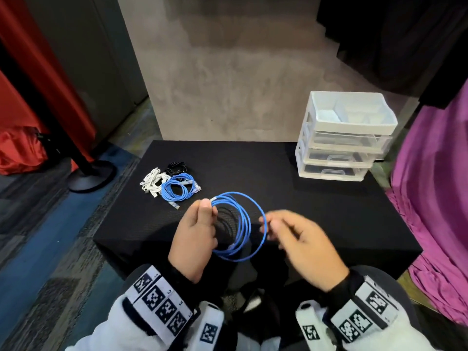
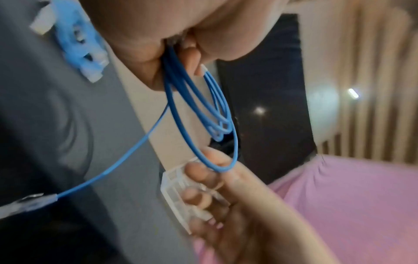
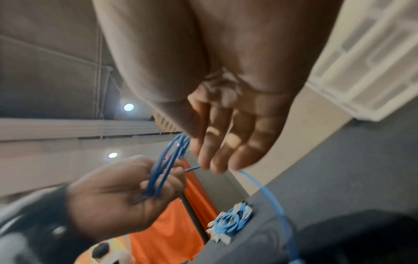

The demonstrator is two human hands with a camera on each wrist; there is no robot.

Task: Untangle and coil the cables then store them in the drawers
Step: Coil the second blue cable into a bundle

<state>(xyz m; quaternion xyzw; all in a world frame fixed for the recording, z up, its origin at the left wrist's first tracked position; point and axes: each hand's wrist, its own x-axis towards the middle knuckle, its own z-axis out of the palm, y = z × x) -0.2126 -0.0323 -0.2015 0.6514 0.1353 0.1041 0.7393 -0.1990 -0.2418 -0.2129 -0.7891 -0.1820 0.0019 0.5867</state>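
Note:
Above the front of the black table (image 1: 253,168), my left hand (image 1: 209,211) grips a bundle of loops of a blue cable (image 1: 247,219) between thumb and fingers. My right hand (image 1: 267,225) pinches the widest, outer loop at its right side. In the left wrist view the blue cable (image 2: 178,107) hangs from my left hand (image 2: 172,59) onto the right hand's fingers (image 2: 203,173), and a free end with a clear plug (image 2: 29,205) trails off left. In the right wrist view the cable (image 3: 271,194) runs from my right hand (image 3: 208,160) downward.
A coiled blue cable (image 1: 177,189), a white cable bundle (image 1: 153,183) and a black cable bundle (image 1: 177,167) lie at the table's left. A white drawer unit (image 1: 344,138) with clear drawers stands at the back right. Purple cloth (image 1: 435,198) hangs to the right.

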